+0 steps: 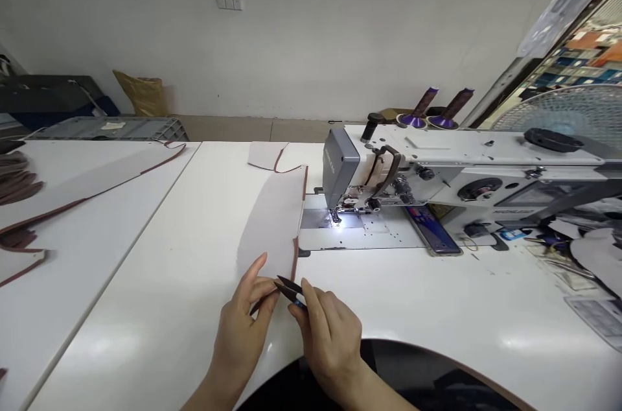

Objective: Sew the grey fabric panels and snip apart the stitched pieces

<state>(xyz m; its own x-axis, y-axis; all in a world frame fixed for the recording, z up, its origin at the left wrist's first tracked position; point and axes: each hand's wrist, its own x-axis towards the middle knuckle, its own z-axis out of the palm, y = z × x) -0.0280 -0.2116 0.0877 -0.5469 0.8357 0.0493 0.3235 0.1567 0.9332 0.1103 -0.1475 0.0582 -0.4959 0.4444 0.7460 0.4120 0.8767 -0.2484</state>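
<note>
A pale grey panel with brown edging along its right side lies on the white table, left of the sewing machine. At its near end, my left hand pinches the panel's edge between thumb and fingers, the index finger raised. Small dark thread snips are gripped in my right hand. Their pointed blades reach left to my left fingertips and stand slightly apart. My fingers hide the exact spot at the blade tips.
Right of the panel stands a sewing machine, its needle area lit, with two thread cones behind. A phone lies by its bed. More brown-edged panels lie at left. A grey crate is beyond the table.
</note>
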